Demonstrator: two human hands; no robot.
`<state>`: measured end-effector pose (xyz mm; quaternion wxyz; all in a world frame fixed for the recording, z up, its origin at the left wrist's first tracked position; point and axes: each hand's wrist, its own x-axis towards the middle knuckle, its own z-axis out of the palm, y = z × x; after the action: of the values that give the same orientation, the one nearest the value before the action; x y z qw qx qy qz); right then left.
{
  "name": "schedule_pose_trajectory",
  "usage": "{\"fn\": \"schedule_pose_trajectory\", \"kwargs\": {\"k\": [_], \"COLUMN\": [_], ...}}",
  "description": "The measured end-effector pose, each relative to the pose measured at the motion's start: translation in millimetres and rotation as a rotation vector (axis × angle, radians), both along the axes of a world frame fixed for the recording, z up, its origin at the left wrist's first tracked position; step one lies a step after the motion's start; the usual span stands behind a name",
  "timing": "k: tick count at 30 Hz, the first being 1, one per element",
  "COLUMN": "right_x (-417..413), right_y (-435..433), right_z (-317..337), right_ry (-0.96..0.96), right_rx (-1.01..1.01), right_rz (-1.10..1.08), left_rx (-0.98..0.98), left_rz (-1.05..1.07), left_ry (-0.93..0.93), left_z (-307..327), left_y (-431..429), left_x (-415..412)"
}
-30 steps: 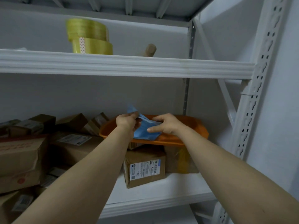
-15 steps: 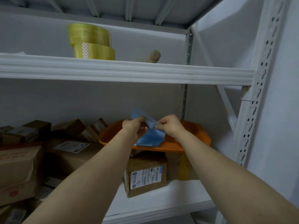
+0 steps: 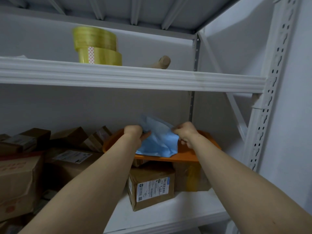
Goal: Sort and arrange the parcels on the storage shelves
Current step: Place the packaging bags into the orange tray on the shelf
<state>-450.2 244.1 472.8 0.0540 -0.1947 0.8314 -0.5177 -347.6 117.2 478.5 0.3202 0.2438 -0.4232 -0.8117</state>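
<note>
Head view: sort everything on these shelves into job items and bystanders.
Job: blue bag parcel, held by left hand and right hand; labelled carton; stacked cartons at left; orange basin.
Lying about: yellow tape rolls; wooden handle.

Arms outstretched — left hand (image 3: pixel 134 135) and right hand (image 3: pixel 185 135) curled round a blue pouch (image 3: pixel 158 143)

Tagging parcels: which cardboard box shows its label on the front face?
The small box under the orange tray, beside the yellow-taped one; the big box left of it carries its label on top.
</note>
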Motion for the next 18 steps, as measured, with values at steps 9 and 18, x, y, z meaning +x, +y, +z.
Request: {"fn": "schedule_pose_trajectory", "kwargs": {"k": [9, 18], "right_x": [-1.6, 13.6], "right_y": [9.5, 7.8], "right_z": [12.2, -2.7], "right_ry": [-0.226, 0.074], "right_rx": [-0.304, 0.166], "right_rz": [-0.076, 0.377], "left_rx": [-0.732, -0.755], "left_rz": [-0.066, -0.049], "left_ry": [-0.614, -0.691], "left_z": [1.4, -7.1], "left_y": [-11.2, -13.6], "left_x": [1.0, -3.0]}}
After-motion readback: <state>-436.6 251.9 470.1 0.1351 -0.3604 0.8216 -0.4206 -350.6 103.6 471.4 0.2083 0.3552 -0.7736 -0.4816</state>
